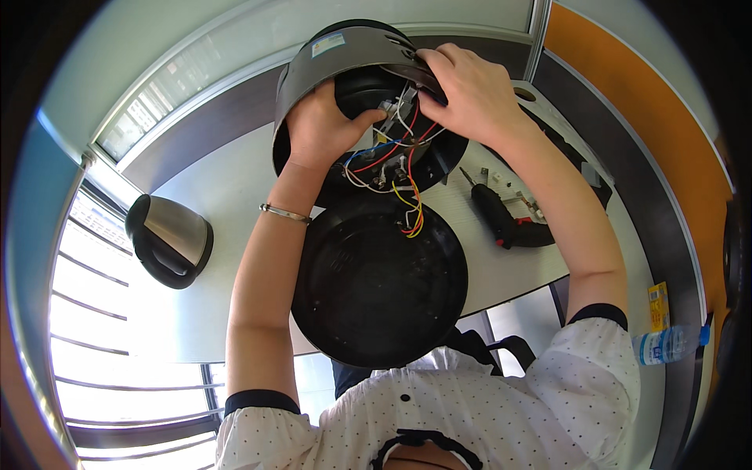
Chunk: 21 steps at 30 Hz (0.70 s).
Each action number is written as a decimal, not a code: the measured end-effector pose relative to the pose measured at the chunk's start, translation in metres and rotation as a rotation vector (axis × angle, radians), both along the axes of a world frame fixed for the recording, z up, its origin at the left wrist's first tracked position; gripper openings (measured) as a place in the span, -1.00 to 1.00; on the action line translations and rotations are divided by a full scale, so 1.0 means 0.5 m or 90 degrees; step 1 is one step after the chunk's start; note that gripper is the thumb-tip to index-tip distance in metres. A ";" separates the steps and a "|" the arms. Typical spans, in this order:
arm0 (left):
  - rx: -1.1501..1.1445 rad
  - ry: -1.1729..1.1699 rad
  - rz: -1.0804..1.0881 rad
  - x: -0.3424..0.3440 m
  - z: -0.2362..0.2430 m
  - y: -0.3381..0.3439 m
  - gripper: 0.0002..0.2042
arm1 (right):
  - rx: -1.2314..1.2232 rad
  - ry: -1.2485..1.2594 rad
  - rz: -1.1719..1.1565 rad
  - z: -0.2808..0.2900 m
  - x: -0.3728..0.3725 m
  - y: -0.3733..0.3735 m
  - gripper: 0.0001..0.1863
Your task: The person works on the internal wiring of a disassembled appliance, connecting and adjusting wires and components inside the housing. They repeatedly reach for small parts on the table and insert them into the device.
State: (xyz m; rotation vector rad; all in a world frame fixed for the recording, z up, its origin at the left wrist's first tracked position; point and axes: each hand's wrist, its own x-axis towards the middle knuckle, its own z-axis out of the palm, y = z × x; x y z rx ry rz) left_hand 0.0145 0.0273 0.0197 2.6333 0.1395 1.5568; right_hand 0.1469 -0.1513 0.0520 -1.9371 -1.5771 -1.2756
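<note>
A round electric cooker's grey shell [301, 94] lies tipped at the far middle of the table, its wired underside facing me. My left hand [325, 129] reaches inside the shell. Its thumb rests by a small silver metal part [387, 108], while the other fingers are mostly hidden. Around the shell's right rim, my right hand [470, 82] is closed, thumb on the inner side. Red, white, blue and yellow wires [411, 149] cross the opening. Some run down to the black round base cover [376, 290], which lies closer to me, between my forearms.
A black and red power screwdriver [501, 215] lies to the right, beside small loose parts [525, 204] and a dark tool case [591, 180]. At left stands a steel and black kettle [168, 239]. A water bottle [670, 345] and yellow box [658, 305] are at far right.
</note>
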 end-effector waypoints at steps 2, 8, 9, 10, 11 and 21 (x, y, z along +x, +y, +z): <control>-0.001 -0.010 -0.005 0.002 -0.005 0.007 -0.23 | -0.027 0.036 -0.013 -0.005 -0.014 -0.009 -0.55; 0.009 -0.016 0.002 0.000 -0.005 0.000 -0.25 | 0.045 0.023 0.003 -0.025 -0.007 -0.006 -0.57; 0.006 -0.008 -0.003 0.001 -0.004 -0.002 -0.25 | 0.068 0.010 0.013 -0.022 -0.002 0.000 -0.60; -0.004 0.003 0.000 0.004 -0.003 0.000 -0.25 | 0.090 -0.004 0.024 -0.018 0.006 0.006 -0.63; -0.004 0.001 0.000 0.004 -0.003 -0.001 -0.25 | 0.112 -0.014 0.034 -0.019 0.011 0.011 -0.66; 0.018 -0.022 -0.009 0.002 -0.005 0.002 -0.24 | 0.227 -0.099 0.052 -0.054 0.023 0.055 -0.72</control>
